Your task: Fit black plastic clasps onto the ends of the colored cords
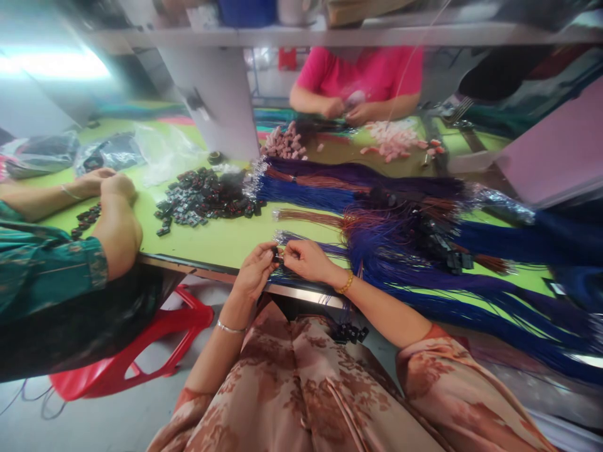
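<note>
My left hand (255, 271) pinches a small black connector housing (276, 254) at the table's front edge. Close against it, the fingers of my right hand (305, 258) are pressed together on a thin wire whose end meets the housing; how far it sits inside is too small to tell. Blue and purple wires (325, 247) with metal-tipped ends lie just beyond my hands. A bunch of brown wires (306, 217) rests behind those. Several black housings on wires (349, 333) hang below the table edge by my right forearm.
A heap of black housings (207, 194) lies on the green table (221, 242), left of long wire bundles (400, 251). A co-worker's hands (113, 183) are at the left, above a red stool (136, 351). Across the table, another person (358, 81) works beside pink pieces (391, 139).
</note>
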### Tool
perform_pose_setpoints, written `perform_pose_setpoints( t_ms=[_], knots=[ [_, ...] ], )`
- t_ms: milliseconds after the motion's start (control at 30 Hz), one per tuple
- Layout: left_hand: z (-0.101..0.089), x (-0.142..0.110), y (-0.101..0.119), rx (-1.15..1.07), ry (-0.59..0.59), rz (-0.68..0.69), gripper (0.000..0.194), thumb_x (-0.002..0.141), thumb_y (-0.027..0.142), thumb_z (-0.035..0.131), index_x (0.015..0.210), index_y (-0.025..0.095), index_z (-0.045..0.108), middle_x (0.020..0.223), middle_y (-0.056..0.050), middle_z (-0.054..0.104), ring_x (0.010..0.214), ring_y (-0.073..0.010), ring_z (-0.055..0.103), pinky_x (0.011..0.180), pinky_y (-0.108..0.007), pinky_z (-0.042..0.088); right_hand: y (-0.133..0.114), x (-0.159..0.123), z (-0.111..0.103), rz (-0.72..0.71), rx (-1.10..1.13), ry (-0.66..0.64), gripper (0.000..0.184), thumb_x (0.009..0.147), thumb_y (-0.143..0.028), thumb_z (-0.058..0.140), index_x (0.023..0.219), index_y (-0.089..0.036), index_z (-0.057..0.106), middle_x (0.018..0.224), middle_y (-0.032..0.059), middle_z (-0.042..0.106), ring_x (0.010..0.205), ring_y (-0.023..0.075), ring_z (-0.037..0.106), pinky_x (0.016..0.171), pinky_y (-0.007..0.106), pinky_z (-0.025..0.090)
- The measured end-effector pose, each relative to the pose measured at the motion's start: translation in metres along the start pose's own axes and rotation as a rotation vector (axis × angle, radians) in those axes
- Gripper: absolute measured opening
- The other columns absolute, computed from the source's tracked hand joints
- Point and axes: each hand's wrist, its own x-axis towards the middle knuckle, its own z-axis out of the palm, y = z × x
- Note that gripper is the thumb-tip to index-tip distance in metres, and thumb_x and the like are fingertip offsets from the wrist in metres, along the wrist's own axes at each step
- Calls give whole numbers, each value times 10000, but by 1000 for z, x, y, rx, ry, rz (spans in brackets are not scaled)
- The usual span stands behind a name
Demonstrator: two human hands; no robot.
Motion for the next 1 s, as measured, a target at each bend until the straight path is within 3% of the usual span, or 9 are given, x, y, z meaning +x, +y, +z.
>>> perform_pose_setpoints(
  t_ms=[267,633,867,1000],
  knots=[
    [1,-1,3,23,39,9,322,657,247,795,943,165,671,835,-30,679,643,-71,596,610,-172,502,2,-1,2,5,-63,41,108,753,-225,539,667,-173,577,615,-14,575,551,104,428,551,231,276],
    [7,-1,-4,59,148,51,378,548,273,854,818,138,626,636,26,637,503,-44,543,517,-156,442,9,-2,8,-240,-289,3,145,857,-192,472,796,-148,596,753,51,609,658,138,480,624,250,307],
    [7,-3,-16,80,180,65,375,573,292,838,833,138,616,632,15,643,512,-55,559,532,-169,447,5,-7,11,-181,-342,-65,119,841,-188,499,784,-144,593,725,48,612,637,140,479,609,255,298],
    [6,-4,-15,84,212,63,408,546,299,853,841,140,621,682,15,656,532,-56,576,553,-175,478,6,3,-5,-140,-286,-112,172,873,-203,478,791,-152,621,752,40,639,645,130,503,617,247,308]
  ],
)
